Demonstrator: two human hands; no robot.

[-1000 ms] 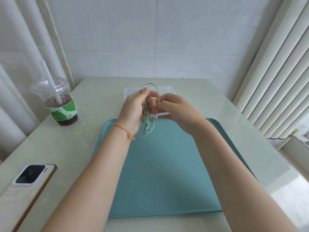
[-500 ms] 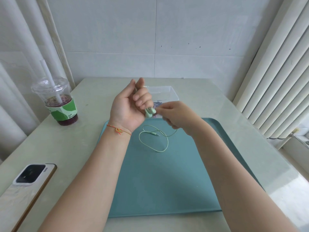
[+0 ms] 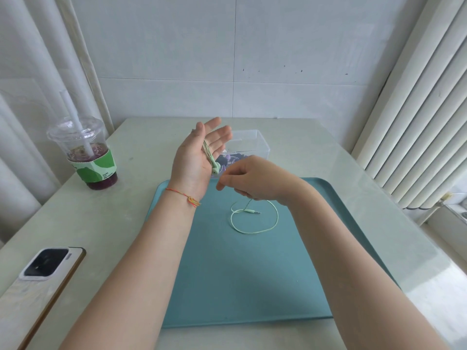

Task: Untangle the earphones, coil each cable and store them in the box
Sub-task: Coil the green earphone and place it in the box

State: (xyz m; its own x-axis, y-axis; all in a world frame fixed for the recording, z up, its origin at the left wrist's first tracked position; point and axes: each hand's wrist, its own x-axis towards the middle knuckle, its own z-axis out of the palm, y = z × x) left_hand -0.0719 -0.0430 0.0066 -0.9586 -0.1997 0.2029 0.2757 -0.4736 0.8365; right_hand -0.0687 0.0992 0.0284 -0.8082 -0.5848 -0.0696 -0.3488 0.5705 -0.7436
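Item 1, at 8 o'clock on the table (image 3: 316, 147): a phone (image 3: 44, 279) lay face down, camera block uppermost, partly cut off by the frame edge. No brand mark could be read on it.

Item 2, at 10 o'clock: a clear plastic cup (image 3: 84, 152) with domed lid and white straw held a dark purple drink. Its green and white sleeve carried small white lettering, "DARE TO BE FRESH" as far as it could be made out.

Item 3, centre: a teal tray (image 3: 227, 286) lay flat on the table.

Item 4, at 12 o'clock over the tray's far edge: your left hand (image 3: 195, 157) was raised palm up, fingers spread straight. The green earphones (image 3: 214, 168) hung down your palm with the buds at its heel; whether your thumb pinned the cable, I could not tell. A red and orange thread bracelet (image 3: 187, 197) circled that wrist.

Item 5, behind your hands: a clear box (image 3: 255, 145) held purple items, too hidden to identify.

Item 6, just right of centre: your right hand (image 3: 255, 180) had its fingers curled, pinching the cable (image 3: 255, 231), which looped below it onto the tray, its jack plug (image 3: 254, 211) lying inside the loop.
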